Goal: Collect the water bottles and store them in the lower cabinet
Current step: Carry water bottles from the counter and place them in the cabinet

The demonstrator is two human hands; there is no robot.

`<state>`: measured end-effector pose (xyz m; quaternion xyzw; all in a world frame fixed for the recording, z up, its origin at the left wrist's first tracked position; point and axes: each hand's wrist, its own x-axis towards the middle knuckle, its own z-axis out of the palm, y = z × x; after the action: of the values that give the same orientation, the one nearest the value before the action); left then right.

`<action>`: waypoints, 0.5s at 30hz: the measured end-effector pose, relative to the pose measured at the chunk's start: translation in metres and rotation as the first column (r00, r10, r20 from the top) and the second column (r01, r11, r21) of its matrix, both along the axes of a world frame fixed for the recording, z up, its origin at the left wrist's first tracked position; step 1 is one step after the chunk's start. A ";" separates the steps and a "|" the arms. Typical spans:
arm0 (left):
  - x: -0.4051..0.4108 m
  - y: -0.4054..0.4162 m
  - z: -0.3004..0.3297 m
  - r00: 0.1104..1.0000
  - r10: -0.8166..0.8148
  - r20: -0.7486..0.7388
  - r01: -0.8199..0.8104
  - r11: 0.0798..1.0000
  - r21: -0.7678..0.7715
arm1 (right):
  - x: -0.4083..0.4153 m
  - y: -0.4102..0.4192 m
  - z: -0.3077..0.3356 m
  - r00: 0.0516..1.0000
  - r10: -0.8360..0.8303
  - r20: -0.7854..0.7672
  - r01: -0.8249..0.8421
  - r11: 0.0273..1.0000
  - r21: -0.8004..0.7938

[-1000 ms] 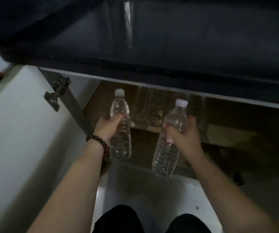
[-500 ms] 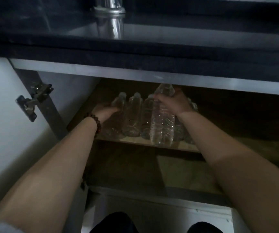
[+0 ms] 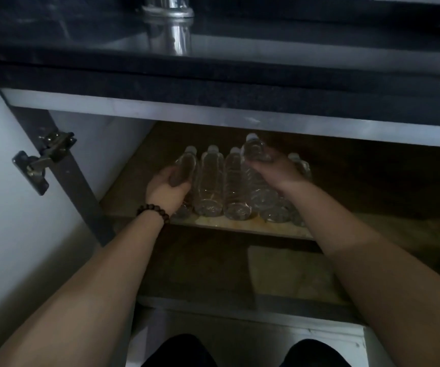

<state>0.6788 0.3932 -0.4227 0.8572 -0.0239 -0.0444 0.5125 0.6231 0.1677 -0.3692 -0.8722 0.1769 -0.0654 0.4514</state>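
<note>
Bottles (image 3: 209,181) now seemingly shelved in cabinet (image 3: 144,112)

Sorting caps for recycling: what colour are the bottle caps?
White, on the bottle caps; head view, though dim.

At least five clear plastic water bottles (image 3: 211,181) with pale caps show on the one wooden cabinet shelf (image 3: 240,225), along with two bare hands, one dark beaded bracelet (image 3: 153,211) and one metal door hinge (image 3: 45,160).
</note>
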 end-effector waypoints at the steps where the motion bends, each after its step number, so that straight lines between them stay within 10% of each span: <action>1: 0.000 -0.001 0.000 1.000 0.004 0.012 -0.005 1.000 0.016 | -0.002 -0.001 -0.003 1.000 -0.012 -0.024 0.011 0.999 -0.043; 15: -0.017 0.002 -0.001 0.978 -0.179 0.106 0.147 0.956 0.255 | -0.047 0.006 -0.016 0.994 0.094 0.050 -0.094 0.995 -0.015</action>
<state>0.6616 0.3947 -0.4241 0.9103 -0.1216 -0.0340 0.3943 0.5761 0.1737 -0.3849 -0.8803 0.1237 -0.0675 0.4530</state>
